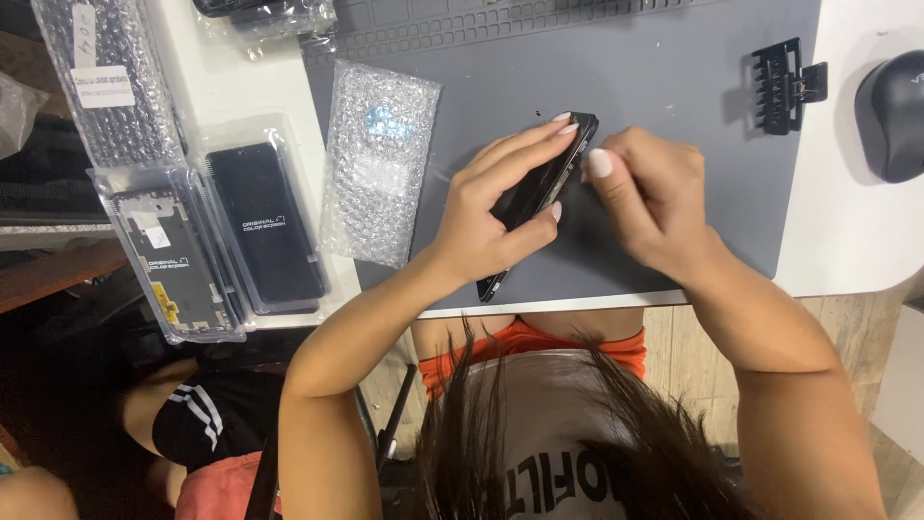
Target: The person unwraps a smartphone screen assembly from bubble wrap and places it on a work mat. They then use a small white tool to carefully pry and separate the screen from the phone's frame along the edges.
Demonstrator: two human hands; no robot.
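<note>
Two hands: both of mine are on one black phone (pixel 539 188), held on edge over the grey mat (pixel 674 106).
Phone: I see it tilted, running from about 1 o'clock down to 7 o'clock, its top corner near the mat's middle and its bottom corner sticking out past the counter (pixel 847 241) edge.
Left hand: my left hand (pixel 491 207) wraps the phone from the 9 o'clock side, fingers over its upper edge and thumb pressed against its lower side, so it is grasping the phone.
Right hand: my right hand (pixel 650 197) sits at 3 o'clock of the phone, curled, with the thumb tip pressed on the phone's upper edge; whether it pinches anything small I cannot tell.
Mat: it lies flat on the white counter, with moulded compartments along its far edge at 12 o'clock.
Bubble-wrap pouch: a bubble-wrap pouch (pixel 375 164) lies at 9 o'clock of the phone, on the mat's left edge.
Packaged screens: two packaged screens (pixel 217 236) lie side by side farther out at 9 o'clock, overhanging the counter edge.
Black clip: a black clip (pixel 784 85) rests at 2 o'clock, on the mat's right border.
Mouse: a dark mouse (pixel 893 116) lies at 3 o'clock, on the bare counter.
</note>
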